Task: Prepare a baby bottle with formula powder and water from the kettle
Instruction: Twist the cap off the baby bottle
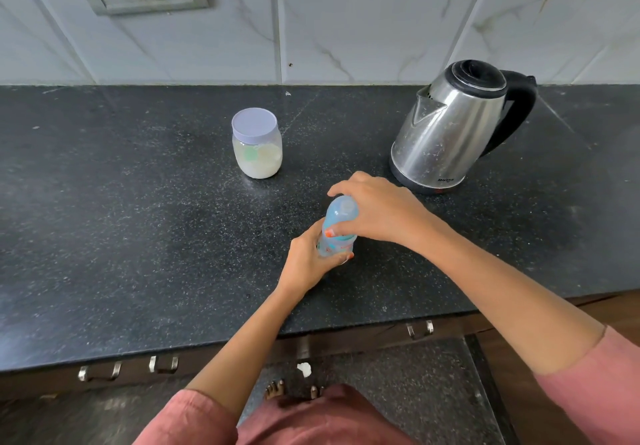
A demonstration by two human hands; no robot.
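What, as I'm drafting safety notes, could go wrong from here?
The right hand grips the cap while the left hand holds the baby bottle low on its body; a hard twist might tip it. The kettle stands near the right arm, so a sweep might knock it.

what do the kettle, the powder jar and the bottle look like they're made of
The kettle: shiny stainless steel by its mirror-like reflections; black handle and lid probably plastic. The jar: clear, plastic or glass, matte lilac plastic-looking lid. The bottle: translucent bluish plastic, it seems.
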